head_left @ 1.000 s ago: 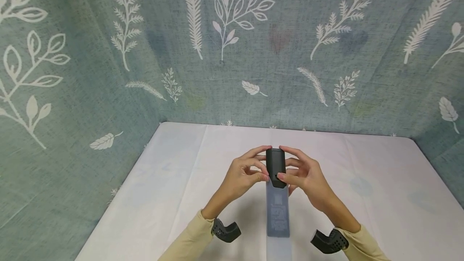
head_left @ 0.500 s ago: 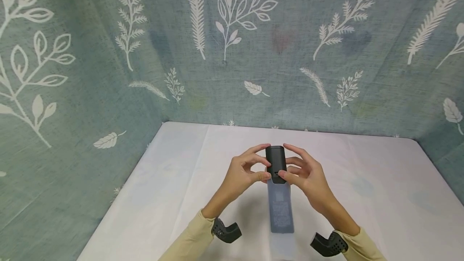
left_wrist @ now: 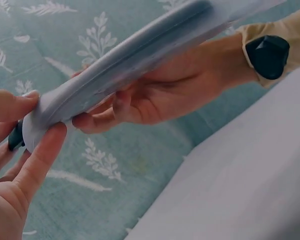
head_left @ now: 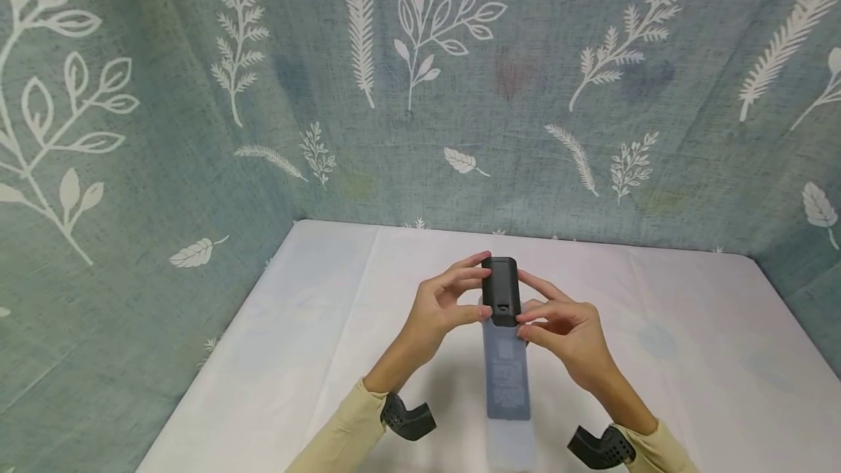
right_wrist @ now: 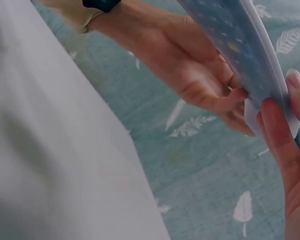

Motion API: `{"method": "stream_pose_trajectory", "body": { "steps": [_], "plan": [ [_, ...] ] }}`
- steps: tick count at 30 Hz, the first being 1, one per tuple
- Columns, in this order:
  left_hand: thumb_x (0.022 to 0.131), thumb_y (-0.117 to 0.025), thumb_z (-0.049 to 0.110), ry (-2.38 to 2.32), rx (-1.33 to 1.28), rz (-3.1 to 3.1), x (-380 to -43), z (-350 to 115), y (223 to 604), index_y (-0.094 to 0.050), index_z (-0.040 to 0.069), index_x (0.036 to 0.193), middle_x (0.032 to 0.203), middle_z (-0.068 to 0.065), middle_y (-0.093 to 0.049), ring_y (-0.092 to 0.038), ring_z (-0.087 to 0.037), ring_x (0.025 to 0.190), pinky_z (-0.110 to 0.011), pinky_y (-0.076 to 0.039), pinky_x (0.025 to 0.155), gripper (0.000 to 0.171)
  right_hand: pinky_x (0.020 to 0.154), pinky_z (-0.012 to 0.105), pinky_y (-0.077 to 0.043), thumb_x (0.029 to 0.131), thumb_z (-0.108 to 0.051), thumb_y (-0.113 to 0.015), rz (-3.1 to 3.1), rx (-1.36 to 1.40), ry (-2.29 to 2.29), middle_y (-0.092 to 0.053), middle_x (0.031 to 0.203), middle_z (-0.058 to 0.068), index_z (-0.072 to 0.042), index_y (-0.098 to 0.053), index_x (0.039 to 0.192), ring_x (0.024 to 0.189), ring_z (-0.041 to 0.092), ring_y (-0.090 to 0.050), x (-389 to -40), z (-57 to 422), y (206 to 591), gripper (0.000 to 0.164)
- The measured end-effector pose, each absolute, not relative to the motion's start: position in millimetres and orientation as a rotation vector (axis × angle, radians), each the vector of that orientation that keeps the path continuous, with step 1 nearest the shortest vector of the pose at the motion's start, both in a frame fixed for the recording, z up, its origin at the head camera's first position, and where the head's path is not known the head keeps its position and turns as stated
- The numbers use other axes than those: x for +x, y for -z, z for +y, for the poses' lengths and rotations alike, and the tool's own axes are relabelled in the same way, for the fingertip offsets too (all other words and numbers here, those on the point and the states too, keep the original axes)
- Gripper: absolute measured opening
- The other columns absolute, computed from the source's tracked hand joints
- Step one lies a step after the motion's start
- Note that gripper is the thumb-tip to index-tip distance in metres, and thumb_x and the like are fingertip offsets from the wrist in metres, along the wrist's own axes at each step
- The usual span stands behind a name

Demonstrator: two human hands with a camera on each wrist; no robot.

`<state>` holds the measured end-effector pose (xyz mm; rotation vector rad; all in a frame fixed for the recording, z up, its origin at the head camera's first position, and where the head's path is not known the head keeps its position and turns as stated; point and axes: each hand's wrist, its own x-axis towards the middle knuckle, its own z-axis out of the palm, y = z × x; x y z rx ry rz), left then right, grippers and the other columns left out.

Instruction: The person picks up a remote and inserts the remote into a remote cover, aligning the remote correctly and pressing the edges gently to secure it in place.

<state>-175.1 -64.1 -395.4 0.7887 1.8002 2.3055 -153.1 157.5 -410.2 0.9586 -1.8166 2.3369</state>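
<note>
A black remote control (head_left: 501,285), back side up, sticks out at its far end from a long translucent plastic sleeve (head_left: 507,374) over the table. My left hand (head_left: 430,312) holds the remote from the left, fingertips on its far edge and side, thumb by the sleeve's mouth. On the other side, my right hand (head_left: 571,334) pinches the sleeve's edge between thumb and finger. In the right wrist view the remote's button face shows through the sleeve (right_wrist: 240,45). The left wrist view shows the sleeve (left_wrist: 120,65) side-on, slanting between both hands.
A white-covered table (head_left: 315,298) lies under the hands. Behind and to the left hangs a grey-green curtain (head_left: 368,144) with white leaf prints. Black wrist devices (head_left: 409,418) sit at both cuffs.
The right thumb has left the remote's black back, and the right hand has moved down to the sleeve's edge. The remote and left fingers have shifted slightly away from me.
</note>
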Motion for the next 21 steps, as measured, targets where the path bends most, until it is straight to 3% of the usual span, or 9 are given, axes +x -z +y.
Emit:
{"method": "stream_pose_trajectory", "body": {
  "steps": [4, 9, 14, 21],
  "plan": [
    [0.08, -0.072, 0.001, -2.316, 0.797, 1.726, -173.2, -62.6, 395.6, -0.056, -0.004, 0.125, 0.145, -0.004, -0.042, -0.05, -0.031, 0.12, -0.034, -0.053, 0.086, 0.048, 0.064, 0.032, -0.058, 0.077, 0.014, -0.069, -1.783, 0.986, -2.35, -0.039, 0.146, 0.016, 0.004, -0.07, 0.099, 0.09, 0.019, -0.065, -150.9, 158.8, 408.8, 0.025],
    [0.08, -0.071, -0.001, -2.349, 0.79, 1.635, -172.2, -61.0, 395.7, -0.055, -0.007, 0.124, 0.145, -0.008, -0.041, -0.051, -0.031, 0.119, -0.035, -0.051, 0.087, 0.048, 0.064, 0.033, -0.058, 0.079, 0.014, -0.067, -1.68, 1.121, -2.367, -0.032, 0.149, 0.02, 0.009, -0.066, 0.109, 0.093, 0.021, -0.065, -147.7, 159.7, 405.8, 0.031],
    [0.08, -0.071, -0.001, -2.361, 0.794, 1.604, -172.0, -60.9, 395.2, -0.053, -0.01, 0.124, 0.145, -0.011, -0.041, -0.052, -0.031, 0.117, -0.033, -0.051, 0.087, 0.048, 0.06, 0.033, -0.056, 0.079, 0.017, -0.065, -1.643, 1.191, -2.264, -0.025, 0.149, 0.029, 0.008, -0.069, 0.097, 0.083, 0.024, -0.061, -146.8, 156.3, 402.2, 0.021],
    [0.08, -0.073, 0.004, -2.335, 0.805, 1.593, -173.3, -61.8, 392.6, -0.053, -0.009, 0.125, 0.145, -0.01, -0.041, -0.051, -0.03, 0.118, -0.034, -0.051, 0.086, 0.051, 0.083, 0.028, -0.053, 0.078, 0.021, -0.062, -1.892, 1.14, -1.927, -0.018, 0.152, 0.025, -0.002, -0.062, 0.087, 0.103, 0.023, -0.059, -145.0, 152.6, 398.2, 0.025]
  ]
}}
